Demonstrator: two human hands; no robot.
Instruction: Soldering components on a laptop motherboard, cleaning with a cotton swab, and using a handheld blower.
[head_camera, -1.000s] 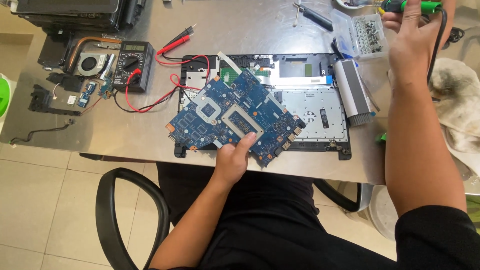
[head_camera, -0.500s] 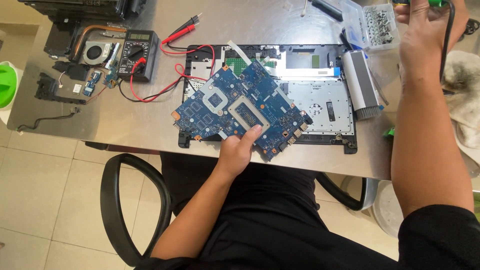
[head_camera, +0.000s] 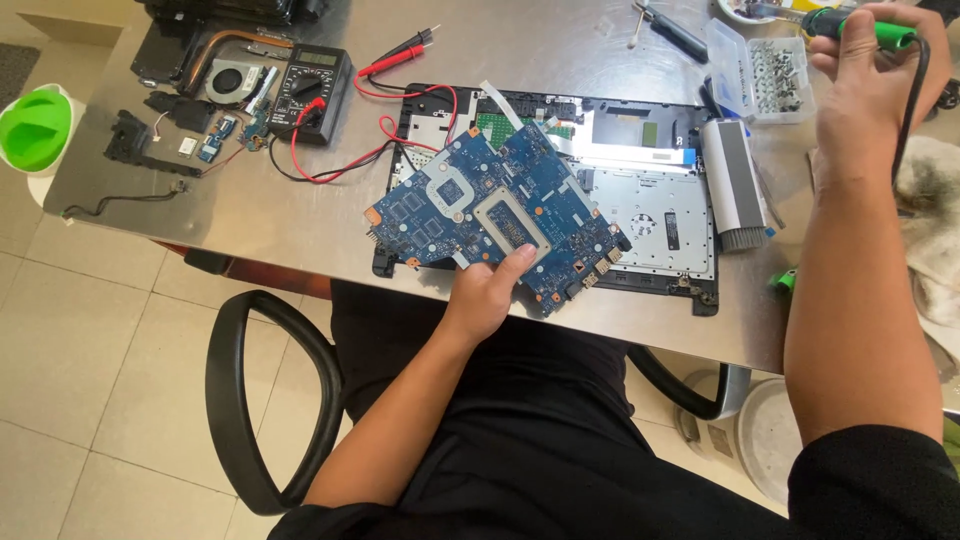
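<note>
Counts on the metal bench
One blue board (head_camera: 497, 212), one laptop shell (head_camera: 650, 200), one multimeter (head_camera: 312, 92), two probes (head_camera: 400, 50), one fan (head_camera: 232, 78), one screw box (head_camera: 765, 80), two hands (head_camera: 482, 297)

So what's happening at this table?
A seated person has a laptop in pieces on a metal table. The left hand holds a blue circuit board by its near edge, above the opened laptop shell. The right hand grips a green-handled tool with a black cord, up by a clear box of screws. A multimeter with red leads and a fan lie to the left.
</note>
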